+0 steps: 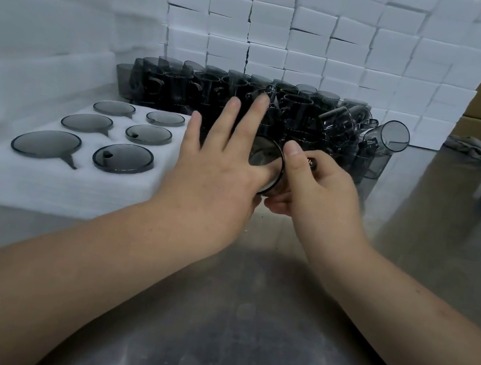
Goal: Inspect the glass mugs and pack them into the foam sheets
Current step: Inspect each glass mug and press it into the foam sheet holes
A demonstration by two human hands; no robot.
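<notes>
The right hand point(321, 190) grasps a dark mug point(265, 154) above the table point(242, 311), mouth towards the camera, thumb on the rim and fingers curled beneath. The mug's body is mostly hidden by both hands. The left hand point(218, 172) is spread, fingers straight, its thumb reaching into the mug's mouth. At left, a foam sheet point(71, 188) holds six mugs point(123, 158), only their round ends showing. Farther back, the pile point(303, 113) blurs together, so no count is possible.
</notes>
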